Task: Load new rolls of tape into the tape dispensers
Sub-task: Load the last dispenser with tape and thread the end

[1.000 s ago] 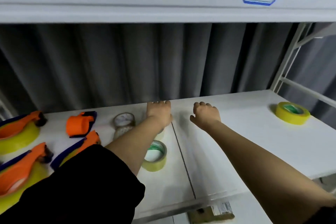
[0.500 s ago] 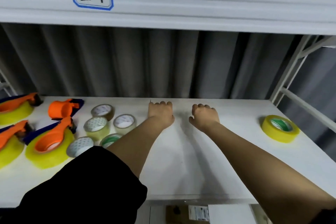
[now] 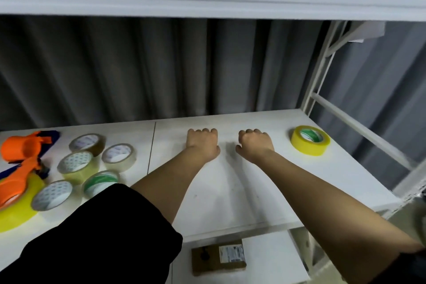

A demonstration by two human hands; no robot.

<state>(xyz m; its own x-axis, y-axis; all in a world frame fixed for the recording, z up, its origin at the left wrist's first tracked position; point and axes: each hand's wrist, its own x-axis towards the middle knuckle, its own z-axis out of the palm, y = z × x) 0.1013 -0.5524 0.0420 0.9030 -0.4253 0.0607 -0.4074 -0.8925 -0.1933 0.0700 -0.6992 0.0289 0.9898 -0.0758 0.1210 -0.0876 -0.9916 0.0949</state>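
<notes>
Both hands, left [image 3: 202, 145] and right [image 3: 254, 145], are resting on the white shelf [image 3: 230, 191], fingers curled, holding nothing. 5 tape rolls [image 3: 76, 165] and orange dispensers [image 3: 22, 147] are lying left; 1 yellow roll [image 3: 310, 139] right.

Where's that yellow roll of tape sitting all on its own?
In the head view the yellow roll of tape lies flat on the white shelf, far right near the rack's metal frame, just beyond the right hand and not touching it.
</notes>
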